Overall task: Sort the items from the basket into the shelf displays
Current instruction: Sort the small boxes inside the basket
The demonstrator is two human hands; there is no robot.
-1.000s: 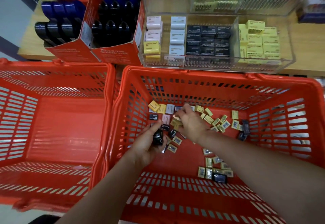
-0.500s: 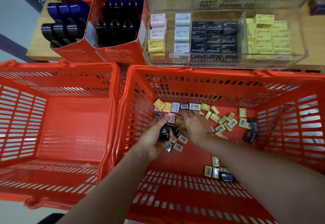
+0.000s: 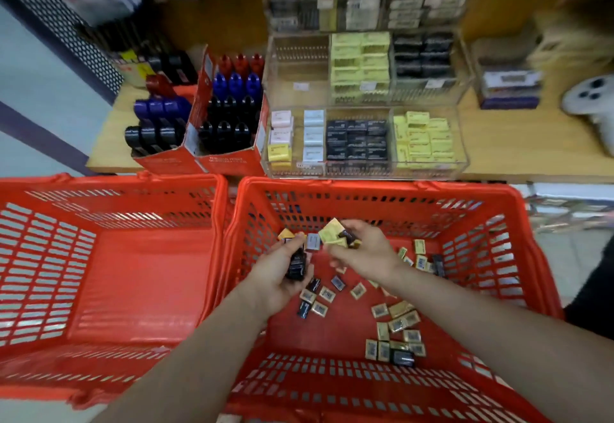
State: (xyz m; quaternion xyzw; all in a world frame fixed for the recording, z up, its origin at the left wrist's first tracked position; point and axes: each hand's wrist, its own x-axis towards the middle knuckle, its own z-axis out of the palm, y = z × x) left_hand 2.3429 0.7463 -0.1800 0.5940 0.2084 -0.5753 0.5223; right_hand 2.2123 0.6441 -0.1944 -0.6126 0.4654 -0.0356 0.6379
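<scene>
- Both hands are up off the basket floor since a moment ago, and the right hand [image 3: 360, 256], which was reaching flat among the loose packets, now carries some; the view has tipped upward too, showing more of the shelf.
- Far left, an orange basket [image 3: 109, 190] sits with nothing visible inside it.
- Above it on the wooden shelf [image 3: 109, 136], two red cardboard display boxes [image 3: 229, 163] hold rows of black, blue and red items.
- Next across, the second orange basket [image 3: 375, 186] sits touching the first, with small yellow and black packets [image 3: 397, 323] scattered over its floor.
- Over that basket, the left hand [image 3: 280, 276] curls its fingers round a small stack of black packets [image 3: 297, 264], thumb on top.
- Just beside it, the right hand pinches a bunch of yellow packets [image 3: 332, 234] with at least one dark packet among them, fingers bent around the lot.
- A grey-white packet [image 3: 313, 242] shows between the two hands; whether either hand holds it, nobody can tell.
- Straight above, clear acrylic bins [image 3: 365, 170] on the shelf hold sorted pink, white, black and yellow packets in separate compartments.
- Far right on the shelf, a white rounded object [image 3: 591, 100] lies well apart from the bins, too blurred to make out.
</scene>
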